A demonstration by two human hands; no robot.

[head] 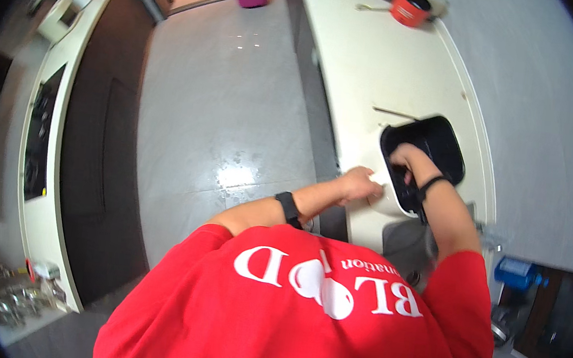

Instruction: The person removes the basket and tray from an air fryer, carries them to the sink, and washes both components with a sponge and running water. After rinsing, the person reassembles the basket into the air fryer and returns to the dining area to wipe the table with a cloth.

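A deep black square container with a white front panel [389,195], which looks like an air fryer drawer, sits on the pale countertop. My left hand [361,186] is closed at its white front, fingers curled; whatever part they grip is hidden. Inside the black cavity [442,138], my right hand [409,158] reaches down with bent fingers. It is blurred, and I cannot tell whether it holds anything. A thin stick-like utensil [393,112] lies on the counter against the container's far rim.
A sink [401,240] lies close to my body, partly hidden by my right arm. Farther along the counter [364,55] stand a red pot [411,8] and a spoon [372,9]. Wet patches mark the tiled floor [219,118]. A cooktop [43,133] is set in the opposite counter.
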